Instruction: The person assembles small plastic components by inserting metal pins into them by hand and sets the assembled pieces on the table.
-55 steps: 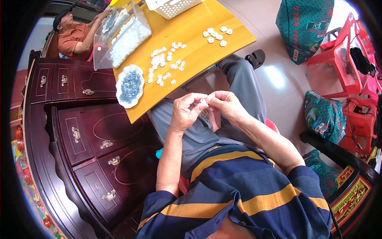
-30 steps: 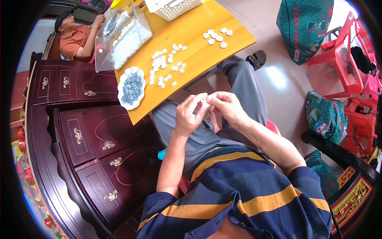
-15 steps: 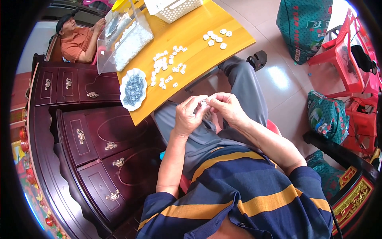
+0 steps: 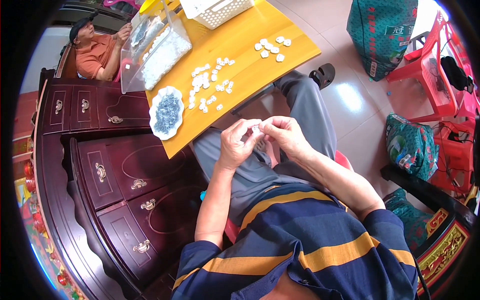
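Above my lap, close to the table's near edge, my left hand (image 4: 235,146) pinches a small white plastic piece (image 4: 255,129) between thumb and fingers. My right hand (image 4: 286,136) meets it from the other side, its thumb and forefinger closed on the same piece. Fingertips hide most of that piece. On the yellow wooden table (image 4: 245,47) lie scattered small white pieces (image 4: 200,81), with a separate group of white pieces (image 4: 274,49) toward the right corner. A scalloped white dish (image 4: 153,119) at the left edge holds many small dark grey parts, too fine to name.
A clear plastic bin (image 4: 131,82) of white pieces and a white perforated basket (image 4: 215,19) stand at the back. Dark drawers (image 4: 120,170) adjoin the left. A person in orange (image 4: 95,57) sits beyond. Right are green bags (image 4: 382,35) and red plastic chairs (image 4: 425,75).
Both hands stay in nearly the same place, with the fingertips shifting slightly around the white piece. The person in orange has moved their hands slightly.
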